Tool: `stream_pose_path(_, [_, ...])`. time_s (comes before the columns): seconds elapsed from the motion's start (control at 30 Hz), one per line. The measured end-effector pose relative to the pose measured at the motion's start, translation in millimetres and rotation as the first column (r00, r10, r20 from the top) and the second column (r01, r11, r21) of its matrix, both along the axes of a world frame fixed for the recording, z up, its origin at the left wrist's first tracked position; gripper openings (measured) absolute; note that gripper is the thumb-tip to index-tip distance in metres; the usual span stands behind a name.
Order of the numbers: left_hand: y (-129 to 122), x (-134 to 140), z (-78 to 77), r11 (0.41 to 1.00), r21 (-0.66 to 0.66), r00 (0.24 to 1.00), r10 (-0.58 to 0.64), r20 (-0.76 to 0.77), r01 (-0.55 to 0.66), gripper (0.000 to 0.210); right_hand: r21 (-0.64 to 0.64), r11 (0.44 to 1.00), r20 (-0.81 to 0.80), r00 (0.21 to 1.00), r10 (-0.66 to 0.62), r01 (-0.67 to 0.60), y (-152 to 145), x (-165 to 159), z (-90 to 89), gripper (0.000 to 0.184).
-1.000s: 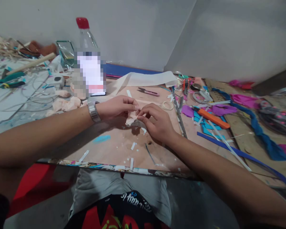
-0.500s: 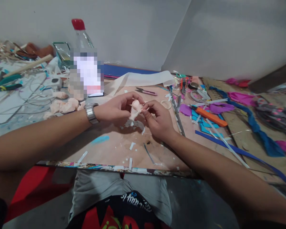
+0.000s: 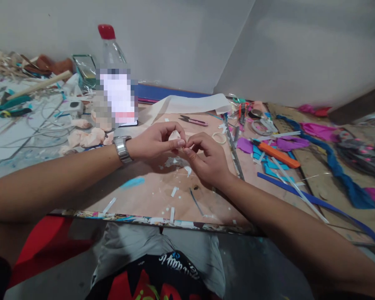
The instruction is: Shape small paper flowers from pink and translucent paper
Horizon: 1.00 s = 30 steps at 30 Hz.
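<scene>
A small, pale peach, crumpled piece of thin sheet material [image 3: 175, 135] is held up between the person's two hands, above the middle of a tan, paint-spotted worktop [image 3: 150, 198]. The left hand [image 3: 154, 141], with a silver metal watch [image 3: 123, 148] on its wrist, bends its fingers around the piece: the thumb lies along the near side and the index finger arches over the far side, so that only a pale patch shows in the loop between them. These fingers are drawn nearly together, closed on the piece. The right hand [image 3: 211, 160] has its thumb and index finger brought to a pinch at the right end of the piece, just beside the left thumb tip; the tips hide most of that end. Below the hands, a whitish, irregular smear [image 3: 174, 161] marks the worktop. Beyond the fingers lie small thread snips with a pink handle [image 3: 198, 122], and near the right hand a narrow cream ring [image 3: 219, 143] rests flat. Well to the left, more crumpled peach pieces [image 3: 89, 137] sit in a cluster in front of a lit phone [image 3: 118, 96], itself upright before a clear bottle with a red cap [image 3: 112, 52].
</scene>
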<state>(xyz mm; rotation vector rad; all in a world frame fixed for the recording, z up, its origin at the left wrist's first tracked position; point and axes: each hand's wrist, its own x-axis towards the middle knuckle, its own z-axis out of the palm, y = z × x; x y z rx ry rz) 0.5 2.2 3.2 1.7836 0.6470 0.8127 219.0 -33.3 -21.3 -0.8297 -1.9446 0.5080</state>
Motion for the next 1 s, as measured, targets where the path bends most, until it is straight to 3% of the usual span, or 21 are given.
stream_pose_path(0.4, [0.1, 0.7, -0.4, 0.999, -0.032, 1.0, 0.014, -0.015, -0.014, 0.045, 0.058, 0.998, 0.053, 0.999, 0.0, -0.003, -1.3, 1.2, 2.2, 0.001])
stream_pose_path(0.6, [2.3, 0.0, -5.4, 0.997, -0.066, 0.999, 0.026, -0.044, -0.029, 0.03, 0.041, 0.999, 0.054, 0.998, 0.026, -0.028, -0.8, 0.3, 3.1, 0.009])
stream_pose_path(0.83, [0.2, 2.1, -6.3, 0.977, -0.204, 0.997, -0.071, -0.043, 0.06, 0.029, 0.016, 0.999, 0.017, 0.999, 0.044, -0.044, -2.5, -1.3, 1.9, 0.012])
stream_pose_path(1.0, [-0.9, 1.7, -6.7, 0.979, -0.192, 0.997, -0.067, -0.024, 0.061, 0.027, -0.017, 1.0, 0.015, 1.0, 0.01, -0.009, -2.6, -1.3, 0.9, 0.014])
